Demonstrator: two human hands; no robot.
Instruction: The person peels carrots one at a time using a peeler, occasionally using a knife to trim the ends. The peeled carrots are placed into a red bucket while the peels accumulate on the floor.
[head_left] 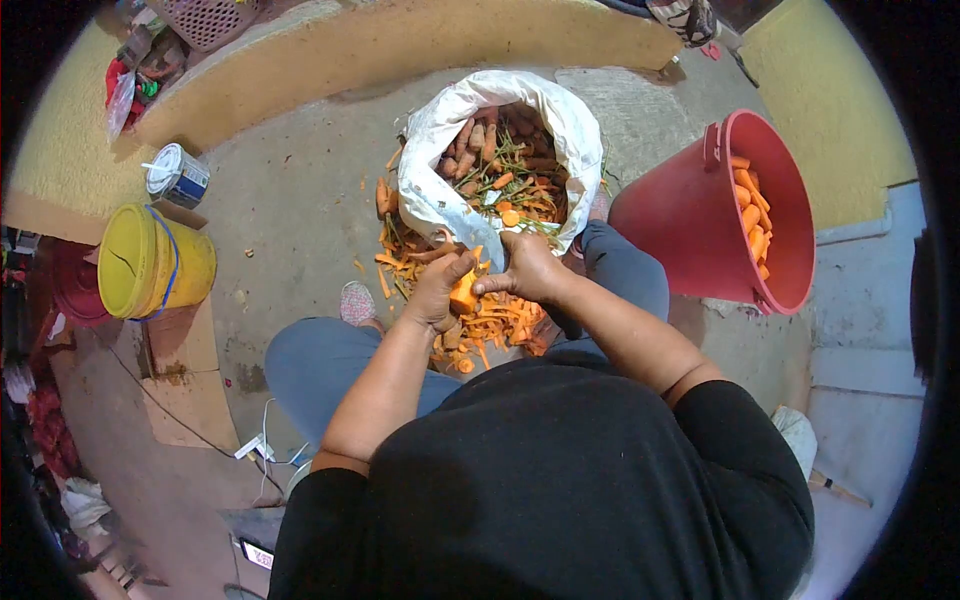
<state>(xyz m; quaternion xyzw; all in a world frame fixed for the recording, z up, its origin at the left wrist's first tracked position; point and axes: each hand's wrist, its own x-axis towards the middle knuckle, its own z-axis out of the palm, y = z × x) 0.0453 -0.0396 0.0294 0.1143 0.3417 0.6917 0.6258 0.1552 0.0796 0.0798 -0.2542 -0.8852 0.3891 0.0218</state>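
My left hand (441,290) is closed around a peeled orange carrot (463,293), held low in front of my body. Right beside it, my right hand (532,268) has its fingers curled and its thumb against the carrot. A grey-blue flat shape (487,243) shows just beyond my right fingers; I cannot tell what that hand grips. Below both hands lies a heap of carrot peelings and pieces (515,322). Past them stands a white sack (425,130), rolled open at the top, with unpeeled carrots (467,150) and green stalks inside.
A red bucket (665,215) leans at the right, holding peeled carrots (752,215). On the left are a yellow bucket (190,262), a small paint tin (178,178) and cardboard (185,400). A power strip (252,447) with cables lies on the floor. A low wall (400,50) curves behind the sack.
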